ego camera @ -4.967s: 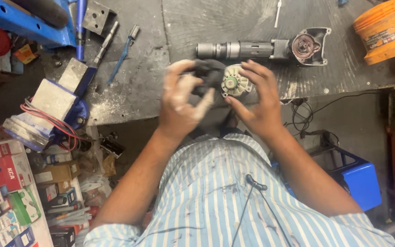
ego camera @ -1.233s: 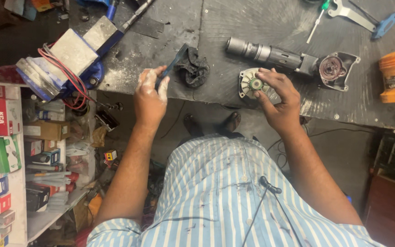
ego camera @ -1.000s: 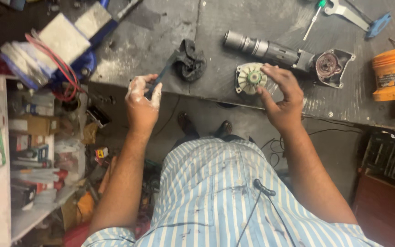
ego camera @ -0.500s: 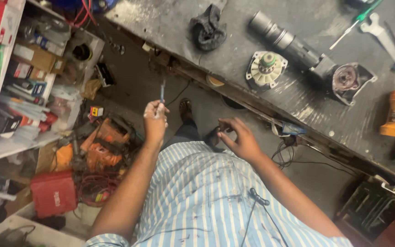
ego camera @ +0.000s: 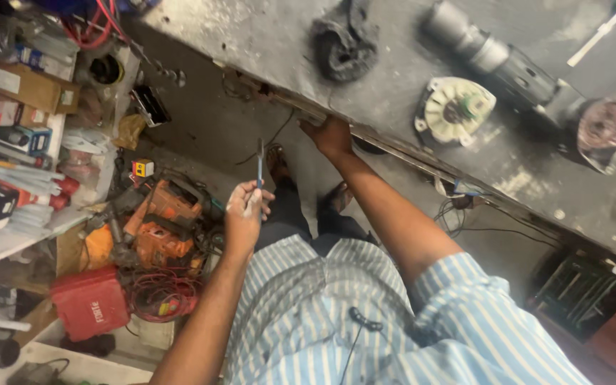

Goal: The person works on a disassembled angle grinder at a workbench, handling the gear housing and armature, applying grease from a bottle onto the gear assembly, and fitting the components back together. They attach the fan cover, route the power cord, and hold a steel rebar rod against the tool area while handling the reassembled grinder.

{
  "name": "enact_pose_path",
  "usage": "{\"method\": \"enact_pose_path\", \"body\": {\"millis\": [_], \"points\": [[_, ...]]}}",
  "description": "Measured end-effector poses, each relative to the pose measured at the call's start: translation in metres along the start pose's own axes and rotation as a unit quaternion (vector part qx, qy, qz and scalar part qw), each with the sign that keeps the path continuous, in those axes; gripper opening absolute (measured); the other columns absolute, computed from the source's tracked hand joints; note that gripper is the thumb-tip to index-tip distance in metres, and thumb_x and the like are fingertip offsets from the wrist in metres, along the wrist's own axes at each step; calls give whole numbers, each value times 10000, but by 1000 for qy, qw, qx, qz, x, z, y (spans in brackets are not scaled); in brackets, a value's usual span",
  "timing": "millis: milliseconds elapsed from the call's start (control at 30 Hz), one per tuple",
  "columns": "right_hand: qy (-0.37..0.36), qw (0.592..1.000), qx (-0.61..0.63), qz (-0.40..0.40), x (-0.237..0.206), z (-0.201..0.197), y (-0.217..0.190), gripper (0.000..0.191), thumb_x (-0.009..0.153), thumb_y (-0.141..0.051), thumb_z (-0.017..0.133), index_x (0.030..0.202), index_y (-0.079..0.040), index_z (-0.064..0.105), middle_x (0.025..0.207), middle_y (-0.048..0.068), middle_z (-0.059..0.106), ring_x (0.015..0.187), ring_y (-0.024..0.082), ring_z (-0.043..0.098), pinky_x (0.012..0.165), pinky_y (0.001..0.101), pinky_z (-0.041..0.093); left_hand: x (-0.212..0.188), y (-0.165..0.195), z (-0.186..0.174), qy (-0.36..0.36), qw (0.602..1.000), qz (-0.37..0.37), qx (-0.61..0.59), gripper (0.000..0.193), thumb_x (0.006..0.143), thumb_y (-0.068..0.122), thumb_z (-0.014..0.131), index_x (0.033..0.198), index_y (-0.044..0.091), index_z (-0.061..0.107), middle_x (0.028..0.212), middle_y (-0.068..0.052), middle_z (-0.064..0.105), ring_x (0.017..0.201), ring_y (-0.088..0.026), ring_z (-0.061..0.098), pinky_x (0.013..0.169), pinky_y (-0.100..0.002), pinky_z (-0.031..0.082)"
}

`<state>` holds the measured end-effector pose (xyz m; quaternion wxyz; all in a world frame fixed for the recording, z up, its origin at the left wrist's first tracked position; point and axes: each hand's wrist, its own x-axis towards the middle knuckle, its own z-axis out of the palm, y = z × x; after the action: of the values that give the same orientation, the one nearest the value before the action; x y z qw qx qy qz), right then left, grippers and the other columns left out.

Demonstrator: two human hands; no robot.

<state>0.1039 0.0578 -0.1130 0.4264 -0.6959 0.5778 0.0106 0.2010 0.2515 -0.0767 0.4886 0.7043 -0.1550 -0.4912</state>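
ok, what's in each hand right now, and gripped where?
The left hand pinches a thin blue tool by its lower end, shaft pointing up. The right hand holds nothing; it grips the edge of the workbench.

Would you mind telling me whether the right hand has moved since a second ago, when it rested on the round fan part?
Yes. The right hand has left the round fan part and dropped to the bench edge, below and left of that part.

Repair workshop: grimy workbench (ego camera: pixel 265 43), dismantled power-tool parts (ego camera: pixel 458 110), cluttered shelves (ego camera: pixel 16 142).
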Motion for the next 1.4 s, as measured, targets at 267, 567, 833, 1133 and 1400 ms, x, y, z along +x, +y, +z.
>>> {"method": "enact_pose_path", "body": {"millis": [267,567,833,1133,1400], "points": [[194,978,-57,-56,57,32,-32,777,817,-429,877,1422,-55,565,1388,196,616,1295,363,588,1104,441,475,28,-4,-48,-8,999,-13,38,226,1044,113,542,1252,31,565,946,-29,702,682,-45,531,611,-191,450],[160,970,71,-171,17,49,-7,867,764,-312,914,1470,-45,487,1419,223,568,1317,431,548,1095,499,465,54,29,-80,-43,952,188,238,199,1014,53,621,1204,6,654,980,-92,722,841,-172,675,737,-292,545],[164,882,284,-339,-109,18,19,788,766,-160,873,1418,-85,436,1377,149,492,1322,347,628,1133,447,518,29,121,-67,-224,827,427,289,256,893,-37,718,1143,15,721,969,-126,702,878,-285,715,782,-385,583],[322,910,111,-238,-181,-77,8,812,662,-184,887,1365,-60,499,1266,161,667,1183,322,608,1034,434,475,28,169,-15,-265,802,480,235,277,871,-60,742,1137,17,729,934,-132,689,828,-275,698,745,-364,562],[350,923,-113,-116,-207,-137,-2,787,635,-253,889,1343,-68,597,1200,118,671,1108,312,628,953,458,432,26,168,23,-282,802,474,230,319,879,-34,756,1186,45,719,958,-134,700,831,-267,715,721,-353,572]]}}
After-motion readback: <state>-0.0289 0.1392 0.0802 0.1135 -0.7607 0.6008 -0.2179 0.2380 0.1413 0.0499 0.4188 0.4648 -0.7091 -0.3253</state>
